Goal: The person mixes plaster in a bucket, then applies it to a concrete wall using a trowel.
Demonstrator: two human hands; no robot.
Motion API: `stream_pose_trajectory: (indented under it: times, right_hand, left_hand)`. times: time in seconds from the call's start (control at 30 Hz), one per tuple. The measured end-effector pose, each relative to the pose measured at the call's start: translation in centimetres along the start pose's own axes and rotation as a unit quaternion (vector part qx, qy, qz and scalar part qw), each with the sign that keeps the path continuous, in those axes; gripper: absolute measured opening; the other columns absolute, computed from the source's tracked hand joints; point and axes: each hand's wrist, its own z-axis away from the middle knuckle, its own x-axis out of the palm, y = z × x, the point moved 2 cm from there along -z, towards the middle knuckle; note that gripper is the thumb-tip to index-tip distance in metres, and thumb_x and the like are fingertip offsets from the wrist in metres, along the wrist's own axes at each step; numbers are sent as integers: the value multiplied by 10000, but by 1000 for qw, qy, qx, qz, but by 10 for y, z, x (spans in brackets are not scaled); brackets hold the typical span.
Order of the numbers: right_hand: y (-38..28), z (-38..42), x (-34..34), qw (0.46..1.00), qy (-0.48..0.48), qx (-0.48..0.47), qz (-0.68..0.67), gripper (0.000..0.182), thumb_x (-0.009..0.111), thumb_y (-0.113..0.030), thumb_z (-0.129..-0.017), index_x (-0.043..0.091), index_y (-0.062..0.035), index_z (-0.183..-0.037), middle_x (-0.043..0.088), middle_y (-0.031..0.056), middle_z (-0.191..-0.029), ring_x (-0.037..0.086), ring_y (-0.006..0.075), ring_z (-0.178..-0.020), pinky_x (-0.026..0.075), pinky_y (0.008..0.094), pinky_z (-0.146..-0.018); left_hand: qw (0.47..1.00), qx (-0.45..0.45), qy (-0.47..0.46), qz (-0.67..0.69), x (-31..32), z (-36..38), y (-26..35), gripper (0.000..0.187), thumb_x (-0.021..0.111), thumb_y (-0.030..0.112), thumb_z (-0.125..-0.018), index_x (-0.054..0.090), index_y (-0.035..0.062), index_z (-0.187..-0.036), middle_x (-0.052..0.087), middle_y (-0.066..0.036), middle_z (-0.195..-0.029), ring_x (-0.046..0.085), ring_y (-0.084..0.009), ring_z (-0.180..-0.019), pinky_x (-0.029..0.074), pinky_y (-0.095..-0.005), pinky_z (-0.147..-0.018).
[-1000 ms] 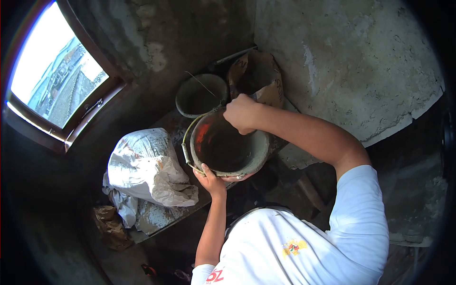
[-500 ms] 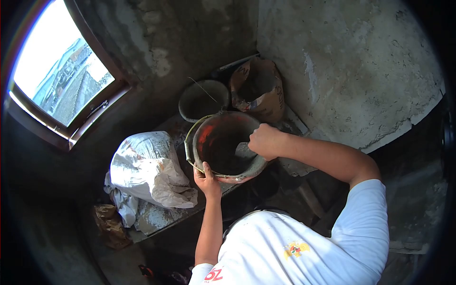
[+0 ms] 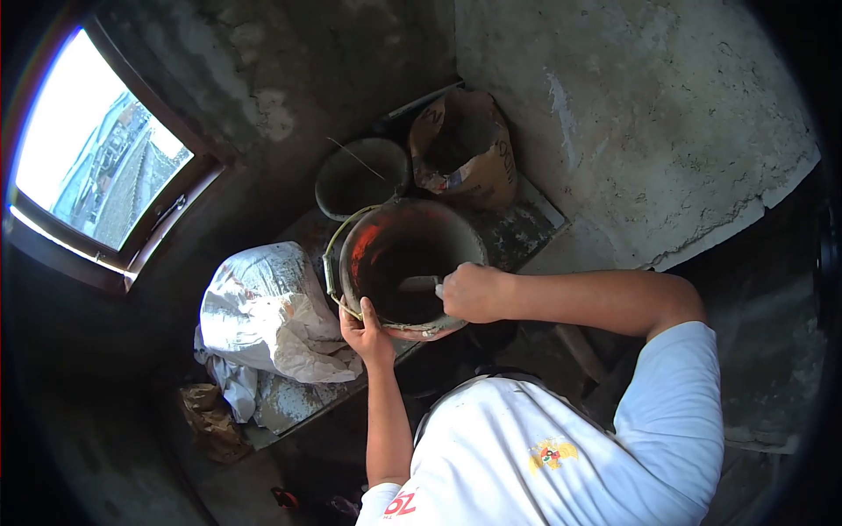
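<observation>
Red-stained bucket (image 3: 377,254) held by left hand (image 3: 367,331), right hand (image 3: 472,293) scooping inside.

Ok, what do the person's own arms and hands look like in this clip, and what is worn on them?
Both arms are bare from the short sleeves down, with no gloves, watch or rings that I can make out on the left hand or the right hand. The sleeves belong to a white T-shirt with a small coloured emblem and red lettering near its lower edge.

We see a cement-crusted, matt bucket (image 3: 408,263), perhaps plastic; a crumpled woven-looking sack (image 3: 263,316); a creased paper bag (image 3: 465,149); rough plaster wall (image 3: 649,114).
</observation>
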Motion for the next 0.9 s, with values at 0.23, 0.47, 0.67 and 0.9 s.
stream_pose_trajectory:
  times: [0.23, 0.47, 0.67, 0.9]
  right_hand:
    - [40, 7, -43, 997, -40, 52, 46, 147, 661, -151, -828, 772, -54, -818, 751, 131, -862, 757, 284, -830, 594, 411, -674]
    - [40, -6, -39, 989, -117, 53, 79, 156, 704, -170, -835, 808, -87, -916, 778, 97, -911, 765, 266, -898, 594, 435, -714]
    - [31, -9, -65, 978, -187, 59, -72, 216, 737, -171, -758, 796, -51, -927, 776, 148, -932, 764, 309, -914, 599, 435, -753]
    - [73, -1, -46, 939, -54, 198, -275, 251, 734, -211, -798, 765, -43, -982, 766, 179, -1005, 738, 376, -958, 589, 481, -838]
  left_hand:
    - [999, 20, -12, -33, 7, 15, 2, 287, 607, 62, -1059, 544, -35, -1322, 598, -14, -1108, 557, -51, -885, 452, -203, -782]
    - [994, 52, -30, -94, 14, 27, 2, 223, 633, 69, -1045, 584, -53, -1224, 529, -18, -1096, 514, -52, -822, 423, -205, -714]
    - [987, 82, -37, -132, 12, 35, -8, 224, 660, 69, -1014, 597, -71, -1177, 535, -61, -1081, 522, -105, -836, 427, -229, -708]
    - [983, 111, -41, -142, 10, 32, -2, 252, 639, 73, -1025, 595, -71, -1226, 555, -70, -1115, 539, -127, -875, 443, -248, -741]
